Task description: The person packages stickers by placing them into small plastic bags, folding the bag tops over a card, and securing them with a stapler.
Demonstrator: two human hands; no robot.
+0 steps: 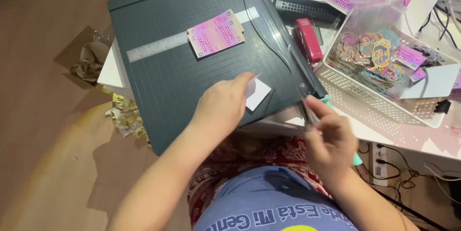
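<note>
A small white card (pixel 258 92) lies on the dark grey cutting board (pixel 168 77) of a paper trimmer, near its lower right corner and just beside the cutting edge. The left hand (pixel 224 103) rests palm down on the board with its fingertips on the card's left edge, pressing it flat; the fingers lie together rather than spread, and they pinch nothing. The right hand (pixel 329 139) is at the trimmer's right edge, its grip closed around the lower end of the blade arm (pixel 281 43), which runs diagonally up the board's right side; the hand is blurred, so the exact finger placement is unclear. Further up the board a pink and purple printed card stack (pixel 216 34) sits across a silver ruler strip (pixel 158 47). Just right of the blade arm lies a red stapler (pixel 307 39). Beyond it a white plastic basket (pixel 379 103) holds colourful stickers (pixel 372 53) and clear bags. The trimmer and basket sit on a white bench (pixel 413 137). On the brown floor (pixel 43 139) to the left lie crumpled paper scraps (pixel 125 115).
</note>
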